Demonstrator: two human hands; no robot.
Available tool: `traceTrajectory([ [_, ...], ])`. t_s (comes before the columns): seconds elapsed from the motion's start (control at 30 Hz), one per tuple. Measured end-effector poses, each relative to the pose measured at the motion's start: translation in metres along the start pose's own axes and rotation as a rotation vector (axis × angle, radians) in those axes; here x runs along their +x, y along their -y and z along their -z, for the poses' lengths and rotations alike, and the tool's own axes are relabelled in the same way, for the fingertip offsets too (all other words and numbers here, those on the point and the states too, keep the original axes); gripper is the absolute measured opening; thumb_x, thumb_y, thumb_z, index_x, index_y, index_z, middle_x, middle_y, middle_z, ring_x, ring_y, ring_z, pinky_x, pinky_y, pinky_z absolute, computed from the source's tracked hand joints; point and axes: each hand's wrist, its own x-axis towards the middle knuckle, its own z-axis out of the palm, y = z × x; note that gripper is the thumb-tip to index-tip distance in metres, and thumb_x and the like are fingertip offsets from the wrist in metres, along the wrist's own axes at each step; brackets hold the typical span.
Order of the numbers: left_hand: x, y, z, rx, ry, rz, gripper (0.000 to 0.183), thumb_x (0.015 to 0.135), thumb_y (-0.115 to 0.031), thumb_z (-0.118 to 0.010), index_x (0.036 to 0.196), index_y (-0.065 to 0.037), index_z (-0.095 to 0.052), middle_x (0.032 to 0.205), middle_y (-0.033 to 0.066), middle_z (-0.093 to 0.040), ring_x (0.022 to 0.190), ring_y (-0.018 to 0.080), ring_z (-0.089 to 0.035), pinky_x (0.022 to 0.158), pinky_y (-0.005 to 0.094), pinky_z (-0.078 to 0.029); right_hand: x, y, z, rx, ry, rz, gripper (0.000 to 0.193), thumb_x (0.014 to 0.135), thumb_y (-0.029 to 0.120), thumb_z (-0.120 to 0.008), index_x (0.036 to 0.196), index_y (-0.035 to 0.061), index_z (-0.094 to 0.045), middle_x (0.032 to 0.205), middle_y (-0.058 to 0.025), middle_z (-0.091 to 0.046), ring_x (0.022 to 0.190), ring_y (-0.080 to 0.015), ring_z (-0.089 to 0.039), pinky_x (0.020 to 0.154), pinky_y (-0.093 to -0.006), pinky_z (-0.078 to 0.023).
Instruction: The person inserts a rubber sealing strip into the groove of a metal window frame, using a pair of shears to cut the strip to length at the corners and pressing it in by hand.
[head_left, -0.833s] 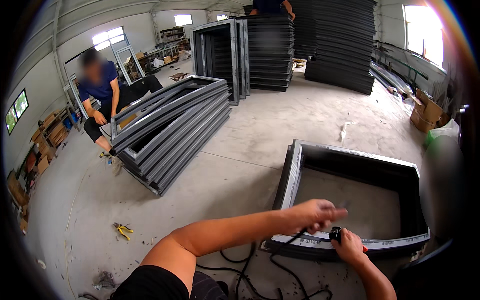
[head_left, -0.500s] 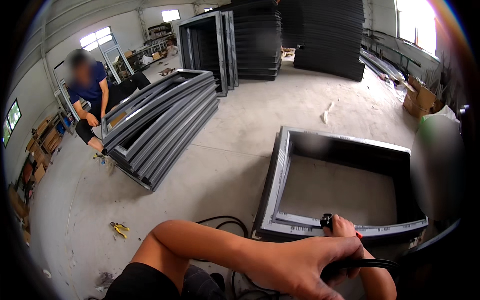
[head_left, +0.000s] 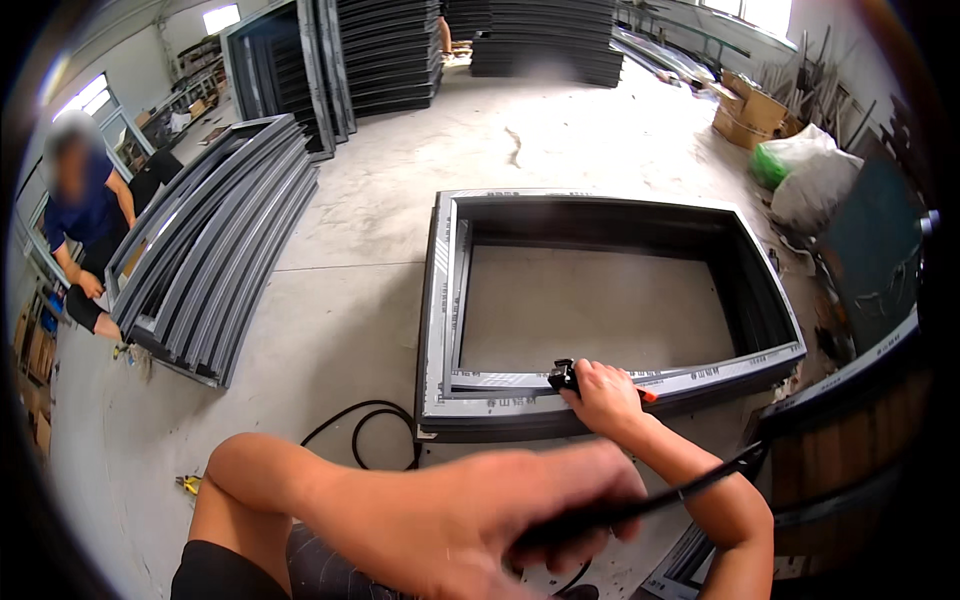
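Note:
My right hand (head_left: 606, 400) is closed on a small black hand tool (head_left: 563, 376) with an orange end. It rests on the near edge of a large rectangular window frame (head_left: 500, 405), grey-faced with dark sides, lying on a stack of similar frames. Closer to me and slightly blurred, my left hand (head_left: 540, 500) is closed around a black flexible strip (head_left: 690, 488). The strip stretches from my fingers across my right forearm toward the right. A black cord (head_left: 355, 412) curls on the floor left of the frame.
A pile of grey frames (head_left: 225, 240) leans at the left, with a co-worker (head_left: 85, 200) crouching beyond it. Yellow-handled pliers (head_left: 188, 485) lie on the floor. Cardboard boxes (head_left: 750, 110) and filled bags (head_left: 815, 180) stand at the right. Tall stacks of dark frames (head_left: 390, 60) rise behind.
My view has swung to the right, so the scene sits further left. My left hand has shifted, drawing the black strip out straighter. My right hand stays with its tool at the frame's near edge.

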Motion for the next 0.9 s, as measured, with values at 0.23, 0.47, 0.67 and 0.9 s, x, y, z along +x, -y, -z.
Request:
traceTrajectory([
  [0.23,0.016,0.031,0.053,-0.244,-0.471,-0.01,0.027,0.102,-0.025,-0.046,0.105,0.0,-0.055,0.073,0.0029,-0.051,0.063,0.0119,-0.043,0.059,0.0238,-0.035,-0.003,-0.007,0.014,0.019,-0.004,0.008,0.028,0.082,0.026,-0.066,0.089,0.0015,-0.055,0.09,-0.0177,-0.063,0.089,-0.0349,-0.062,0.079,-0.0456,-0.048],
  [0.47,-0.028,0.075,0.073,-0.369,-0.564,0.168,0.021,0.099,-0.016,-0.052,0.116,-0.004,-0.05,0.096,0.0103,-0.064,0.09,0.0201,-0.065,0.076,0.03,-0.052,-0.008,-0.028,0.052,1.071,-0.034,-0.44,0.025,0.093,0.025,-0.059,0.091,0.0009,-0.055,0.074,-0.0089,-0.059,0.063,-0.0182,-0.055,0.058,-0.0343,-0.048],
  [0.67,-0.049,0.181,0.064,-0.575,-0.497,0.398,0.024,0.098,-0.016,-0.053,0.117,-0.002,-0.051,0.107,0.013,-0.062,0.099,0.0212,-0.064,0.085,0.0298,-0.053,-0.055,0.015,0.052,1.647,0.619,-0.875,0.05,0.098,0.043,-0.047,0.122,-0.0006,-0.05,0.091,-0.0149,-0.064,0.083,-0.0281,-0.067,0.083,-0.0451,-0.055],
  [0.9,-0.049,0.236,0.058,-0.654,-0.589,0.388,0.023,0.102,-0.028,-0.047,0.106,-0.007,-0.056,0.092,0.0026,-0.063,0.087,0.0135,-0.063,0.079,0.0269,-0.051,-0.11,0.044,0.037,1.706,1.118,-1.035,0.058,0.095,0.031,-0.058,0.14,0.0051,-0.032,0.11,-0.0189,-0.063,0.106,-0.0314,-0.062,0.096,-0.0479,-0.048],
])
